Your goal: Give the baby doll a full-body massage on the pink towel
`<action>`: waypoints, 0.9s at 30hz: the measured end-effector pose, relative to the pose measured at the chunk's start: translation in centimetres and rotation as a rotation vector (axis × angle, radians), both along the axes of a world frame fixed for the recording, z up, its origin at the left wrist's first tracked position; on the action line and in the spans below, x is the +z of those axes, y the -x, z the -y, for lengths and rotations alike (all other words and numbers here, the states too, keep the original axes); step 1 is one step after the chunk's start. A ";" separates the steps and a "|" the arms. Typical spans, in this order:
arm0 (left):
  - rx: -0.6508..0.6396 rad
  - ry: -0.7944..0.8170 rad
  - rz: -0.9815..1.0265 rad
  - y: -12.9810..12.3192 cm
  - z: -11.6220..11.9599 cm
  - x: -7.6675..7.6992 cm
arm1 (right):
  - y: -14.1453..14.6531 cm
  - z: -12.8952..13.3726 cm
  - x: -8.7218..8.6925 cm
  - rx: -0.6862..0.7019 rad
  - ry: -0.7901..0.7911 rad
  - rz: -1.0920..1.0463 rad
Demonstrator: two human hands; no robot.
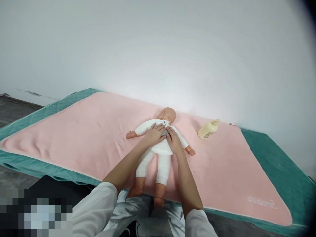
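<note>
A baby doll (165, 169) in white clothes lies on its back on a pink mat (217, 177), its head toward the wall and its feet toward me. My left hand (155, 134) rests flat on the left side of its chest, fingers stretched out. On the right side of the chest lies my right hand (174, 138), also flat with fingers extended. Between the two hands a grey patch shows on the doll's top. Both of the doll's arms are spread outward. Neither hand grips anything.
A pale yellow pump bottle (207, 130) lies tilted on its side, right of the doll. The pink mat covers a green quilted bed cover (269, 154). A white wall (158, 52) rises directly behind. Something dark stands at the lower left, partly pixelated.
</note>
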State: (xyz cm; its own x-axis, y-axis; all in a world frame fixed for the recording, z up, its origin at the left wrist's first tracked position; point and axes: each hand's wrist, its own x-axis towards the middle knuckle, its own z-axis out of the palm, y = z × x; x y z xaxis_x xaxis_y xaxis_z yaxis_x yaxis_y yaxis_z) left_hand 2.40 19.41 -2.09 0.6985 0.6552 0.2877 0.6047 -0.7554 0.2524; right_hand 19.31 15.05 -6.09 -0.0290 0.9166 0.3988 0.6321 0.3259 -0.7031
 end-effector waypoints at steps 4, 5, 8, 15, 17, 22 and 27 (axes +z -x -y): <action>-0.011 0.013 0.030 -0.1 -0.4 -0.4 | 0.1 -0.1 -0.2 0.001 0.035 -0.001; -0.014 0.015 0.038 -0.1 -0.4 -0.5 | 0.1 -0.1 -0.3 -0.001 0.037 -0.003; -0.018 0.021 0.046 -0.1 -0.4 -0.9 | 0.1 -0.1 -0.6 -0.009 0.040 -0.008; 0.025 0.028 -0.024 -0.5 0.0 -1.4 | 0.2 -0.4 -0.8 -0.015 0.057 0.000; 0.025 0.028 -0.039 -0.6 0.1 -1.3 | 0.2 -0.3 -0.9 -0.015 0.048 -0.006; 0.008 -0.010 -0.033 -0.4 0.0 -0.3 | 0.2 -0.2 -1.0 -0.024 0.018 -0.002; 0.023 -0.079 0.014 -0.5 -0.5 0.3 | 0.1 -0.7 -0.9 -0.048 -0.015 0.030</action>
State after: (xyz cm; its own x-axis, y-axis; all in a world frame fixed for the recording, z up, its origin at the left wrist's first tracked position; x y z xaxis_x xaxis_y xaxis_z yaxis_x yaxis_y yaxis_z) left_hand 2.89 19.92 -1.77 0.6791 0.6458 0.3490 0.6187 -0.7594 0.2014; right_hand 19.22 15.72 -7.01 0.0031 0.9109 0.4126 0.6678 0.3052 -0.6789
